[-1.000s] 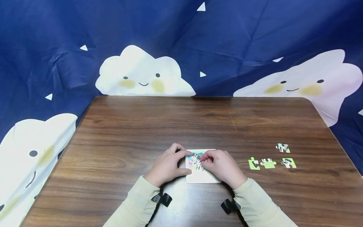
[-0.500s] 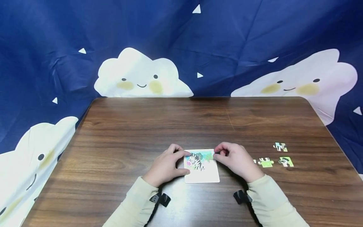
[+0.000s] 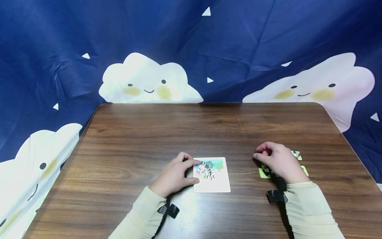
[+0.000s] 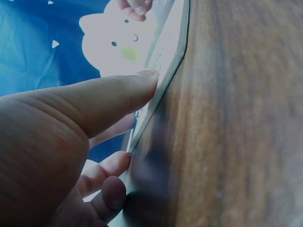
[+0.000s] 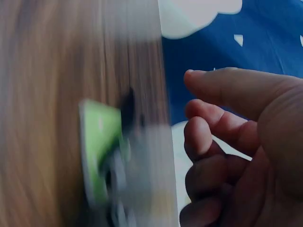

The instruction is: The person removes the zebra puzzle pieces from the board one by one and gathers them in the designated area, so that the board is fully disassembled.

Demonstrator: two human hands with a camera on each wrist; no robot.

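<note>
A white puzzle board (image 3: 212,186) lies flat on the table, joined zebra puzzle pieces (image 3: 216,164) filling its upper part. At its left edge my left hand (image 3: 174,174) presses with thumb and index finger. The left wrist view shows that thumb (image 4: 118,90) straight on the board, other fingers bent beside the edge. My right hand (image 3: 279,162) is raised over the loose pieces, fingers loosely bent, nothing between them. Below it a green puzzle piece (image 3: 264,172) shows partly; the right wrist view has this green piece (image 5: 99,142), blurred. The hand covers part of the others.
Beyond the right hand, two more puzzle pieces peek out, a pale one (image 3: 297,154) and a green-edged one (image 3: 304,170). The brown wooden table (image 3: 134,132) ends at a blue cloth (image 3: 226,39) printed with clouds. Each wrist carries a black strapped camera (image 3: 276,196).
My right hand has left the board and moved right to the loose pieces. Where it was, a tree piece now shows at the board's upper right. My left hand has stayed put.
</note>
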